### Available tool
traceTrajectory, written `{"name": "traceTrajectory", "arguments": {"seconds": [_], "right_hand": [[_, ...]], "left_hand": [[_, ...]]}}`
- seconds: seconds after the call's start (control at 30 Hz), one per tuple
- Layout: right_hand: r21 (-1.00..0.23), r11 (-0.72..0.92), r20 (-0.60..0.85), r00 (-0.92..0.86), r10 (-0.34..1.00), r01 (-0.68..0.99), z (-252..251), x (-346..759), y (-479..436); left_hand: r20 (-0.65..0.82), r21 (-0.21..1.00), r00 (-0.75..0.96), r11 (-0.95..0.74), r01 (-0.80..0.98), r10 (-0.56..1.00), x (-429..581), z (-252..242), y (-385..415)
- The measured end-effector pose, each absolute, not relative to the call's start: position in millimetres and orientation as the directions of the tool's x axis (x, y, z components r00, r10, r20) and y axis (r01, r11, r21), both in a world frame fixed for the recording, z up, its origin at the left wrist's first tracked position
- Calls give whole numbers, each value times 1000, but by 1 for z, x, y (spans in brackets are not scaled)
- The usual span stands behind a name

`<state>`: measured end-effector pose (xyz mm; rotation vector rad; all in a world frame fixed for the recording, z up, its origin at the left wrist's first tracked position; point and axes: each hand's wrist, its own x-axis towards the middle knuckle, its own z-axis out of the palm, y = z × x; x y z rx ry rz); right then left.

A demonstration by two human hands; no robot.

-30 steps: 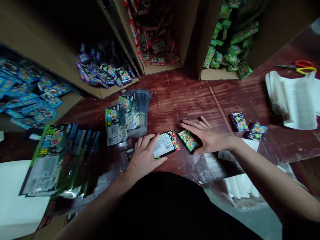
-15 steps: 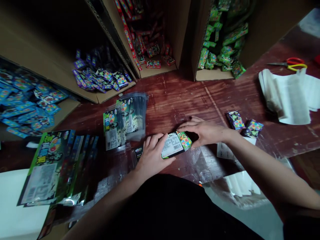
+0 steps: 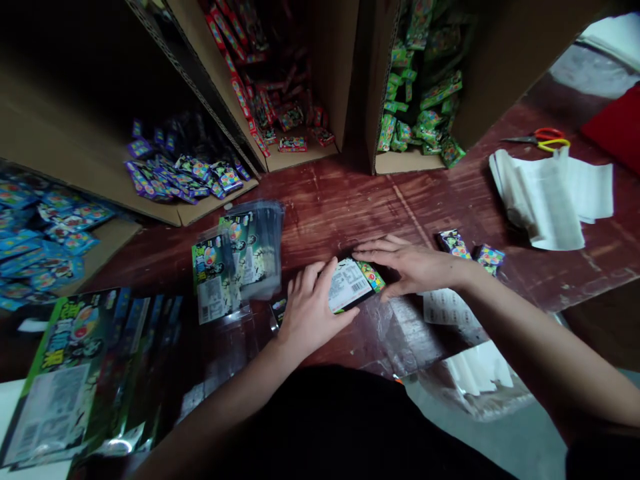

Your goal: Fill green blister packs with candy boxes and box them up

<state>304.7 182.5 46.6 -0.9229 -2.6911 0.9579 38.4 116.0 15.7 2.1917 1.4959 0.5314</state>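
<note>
the labelled packet (image 3: 350,287) lies flat near the tabletop's near edge, about midway along, with a green box (image 3: 371,274) at its right end. your left hand (image 3: 317,303) spreads over the packet's left part, thumb apart from the fingers; your right hand (image 3: 407,267) is half curled about the green box — whether either truly grips, you can't tell from here. expect both to be light: the packet slick and bendy, the box stiffer but crushable at its corners. hold the packet by its long edges, the box by its short sides. left of it, glossy clear sleeves (image 3: 267,250) lie fanned out; the tabletop (image 3: 325,207) is scuffed, dark red wood, with corrugated cardboard cartons (image 3: 341,67) along its far edge.
</note>
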Motion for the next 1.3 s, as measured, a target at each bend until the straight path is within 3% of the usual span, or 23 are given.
{"name": "traceTrajectory", "arguments": {"seconds": [0.07, 0.17, 0.3, 0.37, 0.47, 0.6, 0.73, 0.83, 0.97, 1.1, 1.2, 1.3], "right_hand": [[-673, 535, -5, -726, 687, 511, 44, 301, 179], [-827, 328, 90, -470, 878, 456, 33, 286, 169], [-976, -15, -84, -315, 945, 217, 7, 266, 148], [-981, -148, -183, -330, 926, 128, -4, 261, 138], [-966, -245, -260, -364, 895, 88, -14, 257, 123], [-966, -221, -256, -370, 893, 134, -15, 254, 110], [-968, -35, -100, -254, 962, 247, -15, 245, 100], [-986, -89, -101, -79, 992, 139, -17, 234, 93], [-990, -120, -124, -53, 991, 74, -14, 228, 92], [-995, 68, 62, -82, 995, 71, -7, 234, 97], [-993, 111, 108, -60, 992, 51, -3, 241, 97], [-995, 71, 66, -77, 995, 71, 0, 248, 96]], "left_hand": [[74, 629, 246, -237, 740, 966, 44, 17, 120], [47, 760, 120, -113, 640, 992, 50, 17, 126], [-49, 929, 182, -22, 369, 982, 46, 10, 129], [-110, 973, 277, 47, 226, 954, 37, 3, 128], [-198, 975, 372, 143, 170, 907, 23, -5, 123], [-249, 966, 403, 195, 171, 881, 9, -10, 122], [-191, 960, 338, 104, 260, 921, 6, -4, 130], [-143, 966, 290, 69, 250, 946, 7, -1, 136], [-241, 970, 229, 225, 95, 943, 11, -3, 139], [-339, 936, 234, 352, -15, 911, 14, -4, 146], [-396, 914, 298, 404, 35, 868, 17, -2, 153], [-378, 925, 315, 342, 164, 871, 22, 5, 156]]}}
